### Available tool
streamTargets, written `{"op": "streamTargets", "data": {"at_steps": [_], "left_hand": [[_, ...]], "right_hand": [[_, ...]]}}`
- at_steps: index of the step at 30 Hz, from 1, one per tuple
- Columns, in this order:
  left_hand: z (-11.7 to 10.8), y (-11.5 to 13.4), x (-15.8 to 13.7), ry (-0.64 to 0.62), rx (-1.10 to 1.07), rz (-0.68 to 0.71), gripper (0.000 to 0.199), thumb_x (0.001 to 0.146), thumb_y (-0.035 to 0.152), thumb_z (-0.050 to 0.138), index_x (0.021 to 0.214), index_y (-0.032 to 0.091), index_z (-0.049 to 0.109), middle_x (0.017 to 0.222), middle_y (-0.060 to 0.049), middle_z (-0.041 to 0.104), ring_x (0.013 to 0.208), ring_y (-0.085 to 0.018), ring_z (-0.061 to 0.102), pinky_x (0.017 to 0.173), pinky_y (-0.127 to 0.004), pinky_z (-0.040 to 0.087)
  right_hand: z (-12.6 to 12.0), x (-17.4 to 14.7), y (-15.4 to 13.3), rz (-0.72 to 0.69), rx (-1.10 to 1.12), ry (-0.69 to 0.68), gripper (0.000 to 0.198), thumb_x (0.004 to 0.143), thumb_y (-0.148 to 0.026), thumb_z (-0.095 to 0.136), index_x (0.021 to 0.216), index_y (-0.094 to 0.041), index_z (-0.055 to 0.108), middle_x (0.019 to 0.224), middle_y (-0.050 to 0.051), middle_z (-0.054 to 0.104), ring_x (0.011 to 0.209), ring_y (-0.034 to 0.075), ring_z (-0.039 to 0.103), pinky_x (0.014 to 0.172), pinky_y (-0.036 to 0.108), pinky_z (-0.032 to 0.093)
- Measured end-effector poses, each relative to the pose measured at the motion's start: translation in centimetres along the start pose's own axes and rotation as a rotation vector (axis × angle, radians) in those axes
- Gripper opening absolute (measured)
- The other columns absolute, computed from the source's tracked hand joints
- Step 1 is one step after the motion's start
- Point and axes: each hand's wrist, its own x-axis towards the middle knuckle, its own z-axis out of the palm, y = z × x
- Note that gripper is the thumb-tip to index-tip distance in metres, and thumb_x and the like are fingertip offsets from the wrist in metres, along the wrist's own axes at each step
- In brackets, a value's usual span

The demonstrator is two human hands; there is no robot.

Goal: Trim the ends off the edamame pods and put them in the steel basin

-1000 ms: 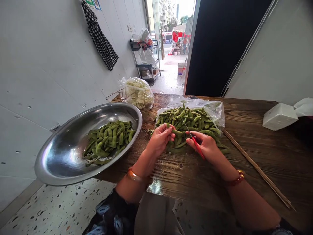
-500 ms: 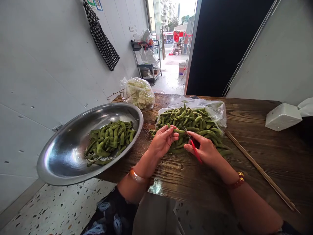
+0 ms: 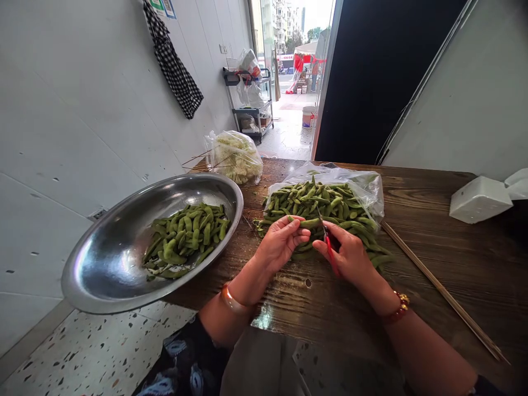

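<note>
Between the thumb and fingers of my left hand (image 3: 282, 245) is a green edamame pod (image 3: 310, 223), its far end pointing right. My right hand (image 3: 348, 253) grips red-handled scissors (image 3: 331, 254), whose blades meet the pod's right end. Just beyond both hands a heap of edamame pods (image 3: 330, 201) spills from a clear plastic bag (image 3: 369, 190) onto the wooden table (image 3: 429, 203). To the left, a wide steel basin (image 3: 111, 275) holds a smaller pile of pods (image 3: 187, 234).
A bag of cauliflower (image 3: 237, 157) with thin sticks beside it stands at the table's back left. Long wooden skewers (image 3: 445, 291) lie slanting on the right, and a white box (image 3: 480, 199) sits near the right edge. Behind the table is a wheeled cart (image 3: 251, 110) by the doorway.
My left hand has shifted right with the pod, bringing its right end to the scissors. My right hand with the scissors has moved only slightly.
</note>
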Motion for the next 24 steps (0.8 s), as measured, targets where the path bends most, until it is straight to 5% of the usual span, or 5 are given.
{"op": "streamTargets", "data": {"at_steps": [18, 24], "left_hand": [[-0.61, 0.2, 0.52, 0.027, 0.17, 0.139, 0.026, 0.073, 0.029, 0.074, 0.083, 0.01, 0.059, 0.064, -0.002, 0.065, 0.059, -0.011, 0.065, 0.059, -0.022, 0.054], [-0.82, 0.39, 0.73, 0.041, 0.25, 0.171, 0.028, 0.073, 0.033, 0.072, 0.084, 0.011, 0.057, 0.067, -0.002, 0.064, 0.06, -0.011, 0.063, 0.061, -0.023, 0.053]], "right_hand": [[0.35, -0.01, 0.24, 0.043, -0.031, -0.046, 0.045, 0.086, -0.047, 0.057, 0.117, -0.014, 0.065, 0.098, 0.01, 0.072, 0.082, 0.022, 0.066, 0.077, 0.032, 0.051], [0.24, 0.14, 0.09, 0.072, 0.031, -0.061, 0.045, 0.084, -0.049, 0.058, 0.113, -0.016, 0.067, 0.084, 0.006, 0.071, 0.07, 0.019, 0.062, 0.067, 0.029, 0.049]]}}
